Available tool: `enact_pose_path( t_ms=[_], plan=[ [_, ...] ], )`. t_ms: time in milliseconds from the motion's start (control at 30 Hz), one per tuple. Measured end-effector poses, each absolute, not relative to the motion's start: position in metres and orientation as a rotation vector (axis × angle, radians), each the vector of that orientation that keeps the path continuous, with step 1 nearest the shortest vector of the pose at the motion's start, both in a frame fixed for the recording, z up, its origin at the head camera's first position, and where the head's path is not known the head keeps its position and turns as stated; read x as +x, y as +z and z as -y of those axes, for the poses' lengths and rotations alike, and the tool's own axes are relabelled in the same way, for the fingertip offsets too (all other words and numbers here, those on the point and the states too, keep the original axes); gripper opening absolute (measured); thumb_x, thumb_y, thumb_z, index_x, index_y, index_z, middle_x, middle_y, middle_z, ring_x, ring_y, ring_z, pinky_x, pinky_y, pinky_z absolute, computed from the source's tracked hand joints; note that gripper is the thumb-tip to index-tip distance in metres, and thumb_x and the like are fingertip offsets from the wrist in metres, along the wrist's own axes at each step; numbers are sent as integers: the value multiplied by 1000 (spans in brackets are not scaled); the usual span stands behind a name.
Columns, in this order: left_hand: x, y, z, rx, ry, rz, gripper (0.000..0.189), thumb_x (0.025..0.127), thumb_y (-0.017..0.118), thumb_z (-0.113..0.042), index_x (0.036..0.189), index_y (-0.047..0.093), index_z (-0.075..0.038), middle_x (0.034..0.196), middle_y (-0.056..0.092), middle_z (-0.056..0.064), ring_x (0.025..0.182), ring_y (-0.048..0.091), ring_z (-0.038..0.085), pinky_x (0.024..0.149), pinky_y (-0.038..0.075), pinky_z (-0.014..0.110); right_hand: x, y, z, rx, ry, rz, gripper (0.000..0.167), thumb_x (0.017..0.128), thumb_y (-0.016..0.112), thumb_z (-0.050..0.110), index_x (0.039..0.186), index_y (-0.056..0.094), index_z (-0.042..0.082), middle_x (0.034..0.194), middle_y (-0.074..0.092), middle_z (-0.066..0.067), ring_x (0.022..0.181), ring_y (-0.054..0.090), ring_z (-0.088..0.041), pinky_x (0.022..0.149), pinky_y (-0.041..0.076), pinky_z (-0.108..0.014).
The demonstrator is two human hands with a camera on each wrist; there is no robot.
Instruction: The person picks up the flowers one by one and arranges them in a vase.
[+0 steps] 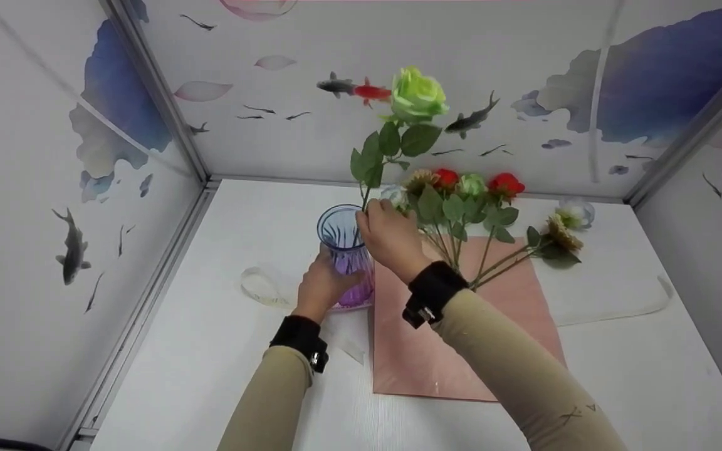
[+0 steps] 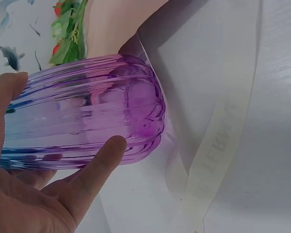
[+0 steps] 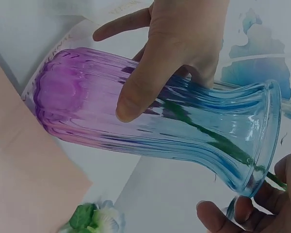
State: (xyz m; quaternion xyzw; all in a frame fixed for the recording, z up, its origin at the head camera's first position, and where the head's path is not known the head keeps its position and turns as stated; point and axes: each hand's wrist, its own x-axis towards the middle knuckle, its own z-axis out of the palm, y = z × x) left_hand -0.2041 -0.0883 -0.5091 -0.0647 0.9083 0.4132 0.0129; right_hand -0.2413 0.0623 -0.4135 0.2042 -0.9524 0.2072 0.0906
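A ribbed glass vase point(image 1: 356, 291), blue at the mouth and purple at the base, stands upright on the table. My left hand point(image 1: 322, 285) grips its side, thumb point(image 2: 94, 177) and fingers around the glass. At the rim, my right hand point(image 1: 393, 237) pinches the stem of an artificial green rose point(image 1: 419, 97). Its bloom and leaves point(image 1: 370, 156) rise above the hand. In the right wrist view the green stem point(image 3: 203, 128) runs down inside the vase. The right fingertips point(image 3: 209, 213) are close to the rim, and whether they touch it I cannot tell.
Right of the vase, pink wrapping paper point(image 1: 411, 357) lies under several artificial flowers, including a red one point(image 1: 506, 186) and a pale blue one point(image 1: 575, 213). A whitish ribbon point(image 2: 218, 150) curls beside the vase. Printed wall panels point(image 1: 311, 144) enclose the white table point(image 1: 179, 351).
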Motion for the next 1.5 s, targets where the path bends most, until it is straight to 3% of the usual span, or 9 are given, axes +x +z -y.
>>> enact_pose_path(
  t_ms=[200, 333, 467, 600, 733, 933, 1200, 1400, 1500],
  plan=[
    [-205, -510, 89, -223, 1265, -2833, 87, 83, 81, -43, 152, 39, -10, 138, 64, 15, 124, 63, 37, 100, 52, 57, -243, -422, -60, 591, 595, 2828, 26, 111, 43, 28, 108, 54, 5, 86, 61, -13, 83, 63, -35, 91, 43, -56],
    [-205, -509, 89, -233, 1243, -2840, 89, 82, 81, -44, 153, 38, -12, 138, 64, 15, 123, 64, 38, 99, 52, 57, -245, -425, -59, 648, 645, 2863, 26, 111, 43, 27, 119, 56, 6, 105, 58, -14, 93, 60, -32, 90, 39, -52],
    [-206, -509, 88, -250, 1210, -2854, 89, 81, 81, -45, 152, 40, -12, 137, 64, 16, 120, 65, 39, 97, 53, 58, -244, -425, -59, 738, 704, 2860, 35, 111, 42, 29, 139, 56, 11, 129, 57, -13, 115, 59, -31, 95, 37, -52],
    [-206, -510, 88, -247, 1212, -2840, 89, 82, 80, -47, 153, 38, -13, 139, 63, 15, 124, 63, 37, 100, 52, 57, -243, -424, -59, 817, 721, 2871, 43, 111, 41, 33, 151, 50, 17, 150, 48, -14, 138, 48, -33, 104, 34, -55],
    [-206, -511, 89, -246, 1221, -2813, 95, 84, 78, -49, 158, 31, -13, 147, 57, 15, 129, 59, 37, 103, 49, 58, -243, -424, -60, 861, 739, 2917, 49, 111, 40, 38, 155, 45, 18, 161, 36, -15, 147, 38, -36, 110, 31, -59],
    [-207, -510, 89, -273, 1211, -2806, 99, 84, 78, -51, 161, 27, -16, 150, 54, 14, 130, 58, 38, 103, 49, 60, -244, -428, -62, 889, 851, 2935, 53, 111, 40, 42, 157, 41, 16, 166, 28, -14, 151, 30, -36, 115, 26, -63],
    [-207, -511, 89, -268, 1209, -2816, 92, 83, 79, -48, 155, 34, -12, 143, 60, 16, 127, 61, 39, 102, 51, 58, -245, -434, -73, 945, 1015, 2861, 52, 111, 42, 39, 154, 45, 11, 166, 29, -15, 152, 31, -36, 122, 22, -61],
    [-207, -509, 88, -277, 1222, -2812, 91, 82, 80, -47, 154, 36, -14, 143, 61, 14, 127, 61, 37, 102, 50, 58, -245, -439, -86, 1001, 1140, 2774, 48, 111, 45, 35, 151, 50, 8, 166, 31, -13, 151, 32, -32, 121, 30, -52],
    [-206, -507, 89, -283, 1225, -2800, 91, 82, 80, -47, 154, 36, -14, 142, 61, 14, 127, 61, 37, 103, 50, 57, -245, -444, -96, 1047, 1197, 2707, 46, 110, 47, 32, 149, 53, 8, 164, 34, -12, 145, 43, -30, 116, 39, -48]
  ],
)
